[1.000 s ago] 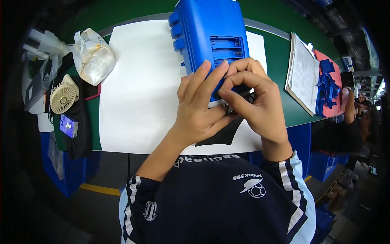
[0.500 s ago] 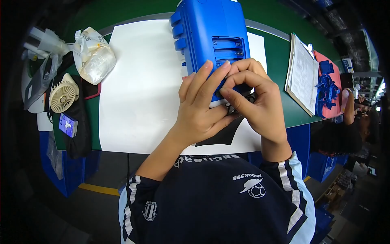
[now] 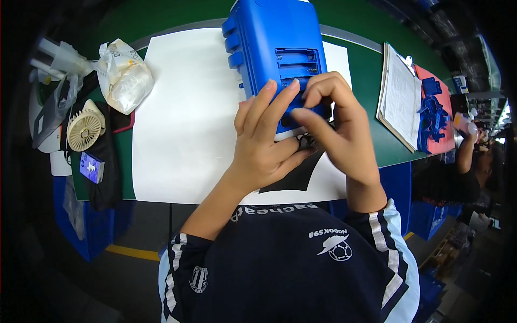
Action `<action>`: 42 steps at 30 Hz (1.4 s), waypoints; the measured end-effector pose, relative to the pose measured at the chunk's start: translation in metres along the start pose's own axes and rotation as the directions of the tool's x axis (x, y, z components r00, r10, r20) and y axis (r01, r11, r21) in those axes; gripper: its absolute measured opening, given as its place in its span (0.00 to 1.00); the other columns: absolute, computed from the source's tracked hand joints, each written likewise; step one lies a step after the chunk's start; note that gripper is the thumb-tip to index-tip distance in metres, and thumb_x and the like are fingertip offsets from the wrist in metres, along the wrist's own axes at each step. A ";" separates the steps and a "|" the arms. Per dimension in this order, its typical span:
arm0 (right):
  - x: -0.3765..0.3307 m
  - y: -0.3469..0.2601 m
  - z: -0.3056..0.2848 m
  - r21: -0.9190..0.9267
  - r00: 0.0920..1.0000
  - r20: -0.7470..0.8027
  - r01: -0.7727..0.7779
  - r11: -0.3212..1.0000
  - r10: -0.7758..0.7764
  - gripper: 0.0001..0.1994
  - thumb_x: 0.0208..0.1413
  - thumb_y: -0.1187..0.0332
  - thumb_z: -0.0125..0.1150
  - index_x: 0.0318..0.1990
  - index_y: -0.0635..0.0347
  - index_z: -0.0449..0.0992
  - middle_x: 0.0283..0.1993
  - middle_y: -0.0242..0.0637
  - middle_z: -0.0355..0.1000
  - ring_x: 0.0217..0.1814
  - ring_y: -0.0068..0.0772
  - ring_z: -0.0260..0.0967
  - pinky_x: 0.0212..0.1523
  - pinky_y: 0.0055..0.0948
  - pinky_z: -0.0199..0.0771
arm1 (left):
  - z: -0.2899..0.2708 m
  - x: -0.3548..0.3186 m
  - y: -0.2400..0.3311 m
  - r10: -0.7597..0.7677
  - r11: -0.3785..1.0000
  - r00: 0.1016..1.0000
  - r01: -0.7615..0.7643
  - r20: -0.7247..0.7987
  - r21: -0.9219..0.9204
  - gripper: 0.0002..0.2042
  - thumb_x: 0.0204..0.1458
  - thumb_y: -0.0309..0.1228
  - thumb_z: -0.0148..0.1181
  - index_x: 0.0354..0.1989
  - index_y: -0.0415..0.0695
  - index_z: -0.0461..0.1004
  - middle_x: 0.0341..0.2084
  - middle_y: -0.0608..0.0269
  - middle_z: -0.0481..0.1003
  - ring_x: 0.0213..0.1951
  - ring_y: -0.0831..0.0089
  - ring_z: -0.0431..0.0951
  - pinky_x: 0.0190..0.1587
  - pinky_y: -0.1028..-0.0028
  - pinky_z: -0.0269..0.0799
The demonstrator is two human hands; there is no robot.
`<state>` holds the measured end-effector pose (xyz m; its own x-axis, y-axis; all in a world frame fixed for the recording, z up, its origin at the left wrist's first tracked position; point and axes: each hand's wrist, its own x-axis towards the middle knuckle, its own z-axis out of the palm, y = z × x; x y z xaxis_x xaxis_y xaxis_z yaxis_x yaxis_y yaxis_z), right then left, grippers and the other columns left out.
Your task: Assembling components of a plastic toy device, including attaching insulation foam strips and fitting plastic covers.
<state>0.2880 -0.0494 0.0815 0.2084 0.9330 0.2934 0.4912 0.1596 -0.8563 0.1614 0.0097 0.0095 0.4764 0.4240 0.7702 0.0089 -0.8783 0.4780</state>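
Observation:
A blue plastic device (image 3: pixel 280 32) with a recessed battery compartment (image 3: pixel 297 62) lies on a white sheet. My left hand (image 3: pixel 261 142) grips its near end, with fingers stretched over the top face and the thumb at the near edge. Black cable (image 3: pixel 306 141) shows beside that thumb, partly hidden. Over the device's near right corner is my right hand (image 3: pixel 344 124), its fingers bent and its thumb apart from them. Nothing is visible between that thumb and forefinger, though the thumb is slightly blurred.
The white sheet (image 3: pixel 183 118) covers the green table's middle, with a black piece (image 3: pixel 288 177) near its front edge. At left are a plastic bag (image 3: pixel 126 75), a small fan (image 3: pixel 86 129) and a purple box (image 3: pixel 91 167). A clipboard (image 3: pixel 398 97) and blue parts (image 3: pixel 433 118) lie right; a person (image 3: pixel 458 177) sits beyond.
My right thumb and forefinger have moved apart, and the right hand has shifted slightly. The device has moved a little left in the view. My left hand keeps its hold.

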 end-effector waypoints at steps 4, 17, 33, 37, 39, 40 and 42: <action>-0.011 0.001 -0.018 0.039 0.984 0.018 0.175 0.984 -0.176 0.11 0.39 0.74 0.63 0.32 0.61 0.69 0.34 0.37 0.66 0.36 0.30 0.64 0.38 0.24 0.63 | -0.006 0.000 0.003 -0.036 0.999 0.999 0.036 0.040 -0.009 0.12 0.29 0.38 0.66 0.11 0.45 0.70 0.55 0.53 0.62 0.60 0.57 0.52 0.56 0.62 0.43; -0.020 -0.012 -0.014 -0.177 0.990 0.075 0.128 0.976 -0.117 0.10 0.36 0.80 0.63 0.29 0.63 0.71 0.30 0.39 0.68 0.33 0.33 0.65 0.32 0.25 0.63 | -0.005 0.002 0.000 -0.006 0.999 1.000 0.007 0.026 -0.034 0.13 0.30 0.37 0.66 0.09 0.43 0.69 0.54 0.52 0.63 0.60 0.56 0.52 0.54 0.62 0.44; -0.005 -0.017 -0.025 -0.200 0.951 0.270 0.206 0.958 -0.148 0.07 0.35 0.75 0.64 0.25 0.61 0.72 0.31 0.37 0.63 0.36 0.35 0.63 0.36 0.29 0.65 | -0.008 -0.002 0.000 -0.013 0.998 1.000 0.014 0.024 -0.062 0.12 0.32 0.38 0.65 0.11 0.44 0.71 0.54 0.53 0.63 0.61 0.56 0.51 0.57 0.61 0.40; 0.015 -0.019 -0.030 -0.177 0.907 0.362 0.291 0.940 -0.213 0.07 0.34 0.73 0.64 0.23 0.60 0.72 0.32 0.37 0.61 0.37 0.36 0.61 0.36 0.29 0.64 | -0.008 -0.001 0.000 -0.010 0.997 1.000 0.011 0.018 -0.070 0.13 0.34 0.38 0.64 0.10 0.44 0.70 0.54 0.53 0.63 0.61 0.56 0.51 0.57 0.61 0.41; 0.024 -0.024 -0.031 -0.173 0.889 0.398 0.313 0.934 -0.225 0.07 0.34 0.73 0.65 0.23 0.61 0.73 0.33 0.37 0.61 0.36 0.37 0.60 0.35 0.29 0.63 | -0.009 -0.001 0.000 -0.015 0.998 1.000 0.016 0.015 -0.060 0.13 0.35 0.38 0.64 0.11 0.44 0.70 0.54 0.51 0.64 0.60 0.55 0.53 0.56 0.60 0.44; 0.027 -0.026 -0.032 -0.150 0.867 0.442 0.323 0.934 -0.229 0.07 0.34 0.73 0.64 0.23 0.61 0.73 0.33 0.38 0.61 0.36 0.37 0.60 0.35 0.29 0.63 | -0.010 -0.002 -0.001 -0.008 0.998 1.000 0.008 0.009 -0.067 0.13 0.36 0.38 0.63 0.11 0.44 0.70 0.54 0.51 0.64 0.60 0.55 0.54 0.55 0.60 0.45; 0.032 -0.024 -0.032 -0.071 0.831 0.505 0.311 0.948 -0.235 0.06 0.34 0.74 0.64 0.23 0.62 0.73 0.34 0.38 0.61 0.35 0.37 0.59 0.35 0.29 0.62 | -0.011 -0.002 -0.001 0.003 0.999 1.000 -0.003 0.003 -0.049 0.12 0.37 0.39 0.63 0.14 0.45 0.71 0.53 0.51 0.64 0.59 0.55 0.55 0.55 0.60 0.46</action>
<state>0.3103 -0.0336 0.1251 -0.3692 0.9004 0.2303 0.5901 0.4185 -0.6904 0.1507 0.0119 0.0123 0.4794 0.4204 0.7704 -0.0353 -0.8679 0.4956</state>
